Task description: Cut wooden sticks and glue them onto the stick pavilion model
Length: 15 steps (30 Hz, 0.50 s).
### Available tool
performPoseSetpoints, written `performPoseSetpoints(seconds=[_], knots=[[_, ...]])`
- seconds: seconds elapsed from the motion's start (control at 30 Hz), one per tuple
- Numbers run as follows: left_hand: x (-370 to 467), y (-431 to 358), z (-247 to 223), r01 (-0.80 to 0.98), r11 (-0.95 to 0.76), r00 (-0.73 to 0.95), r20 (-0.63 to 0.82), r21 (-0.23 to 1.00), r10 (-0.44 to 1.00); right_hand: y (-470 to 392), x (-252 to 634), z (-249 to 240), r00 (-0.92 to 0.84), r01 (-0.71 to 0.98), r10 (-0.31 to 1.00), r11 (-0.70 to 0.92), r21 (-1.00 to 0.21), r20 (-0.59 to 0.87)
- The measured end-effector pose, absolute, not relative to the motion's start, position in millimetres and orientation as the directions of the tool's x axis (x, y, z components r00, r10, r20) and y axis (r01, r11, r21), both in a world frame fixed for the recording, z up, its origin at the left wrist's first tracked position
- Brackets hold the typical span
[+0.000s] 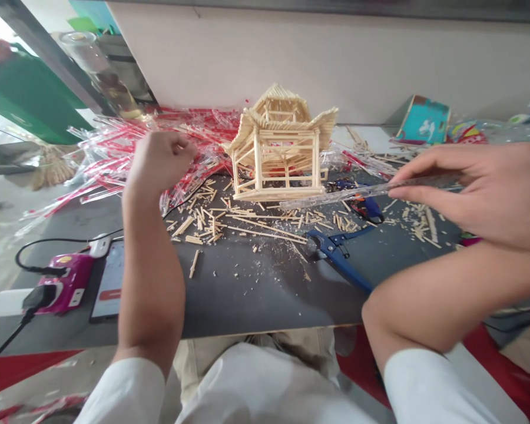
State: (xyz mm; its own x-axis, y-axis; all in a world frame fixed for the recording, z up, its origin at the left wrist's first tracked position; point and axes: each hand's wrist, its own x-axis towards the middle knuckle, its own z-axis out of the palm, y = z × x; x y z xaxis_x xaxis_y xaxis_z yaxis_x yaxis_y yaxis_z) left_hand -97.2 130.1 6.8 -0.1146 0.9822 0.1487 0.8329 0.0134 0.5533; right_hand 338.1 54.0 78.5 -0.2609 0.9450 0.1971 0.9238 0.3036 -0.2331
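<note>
My right hand (pixel 481 188) pinches one end of a long clear plastic strip (pixel 335 198) between thumb and fingers. The strip's far end reaches left to the front base of a small pavilion model (pixel 287 147) built of thin wooden sticks; whether they touch I cannot tell. The model stands upright on the dark table, with a flared stick roof and open sides. To its left, my left hand (pixel 163 158) is raised with curled fingers in front of a heap of red and clear plastic wrappers (pixel 194 126). Anything inside those fingers is hidden.
Cut sticks (pixel 207 218) and crumbs litter the dark table (pixel 247 300). A blue hand cutter (pixel 340 256) lies at centre right. Left are a phone (pixel 108 288) and a purple power adapter (pixel 66 282) with cables. A teal box (pixel 424 119) stands at back right.
</note>
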Motion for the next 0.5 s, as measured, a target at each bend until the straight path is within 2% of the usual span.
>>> performPoseSetpoints(seconds=[0.07,0.2,0.27,0.4,0.5], knots=[[-100.1,133.6,-2.0,0.900,0.037,-0.088,0.099,0.434,0.991,53.5,339.2,78.5,-0.249,0.924,0.947,0.295,-0.243,0.204],[-107.3,138.2,-10.2,0.935,0.023,-0.016,-0.023,0.354,1.000,55.7,339.4,77.1,-0.225,0.901,0.951,0.286,-0.325,0.212],[-108.8,137.9,-9.2,0.931,0.010,-0.031,0.052,0.364,0.998,60.0,339.1,74.8,-0.229,0.861,0.954,0.292,-0.417,0.195],[-106.4,130.6,2.0,0.920,-0.016,-0.112,0.301,0.392,0.947,73.6,336.5,67.2,-0.228,0.699,0.951,0.308,-0.645,0.207],[-98.9,119.2,16.5,0.921,-0.057,-0.085,0.340,0.386,0.936,82.2,330.7,62.3,-0.188,0.589,0.944,0.330,-0.738,0.273]])
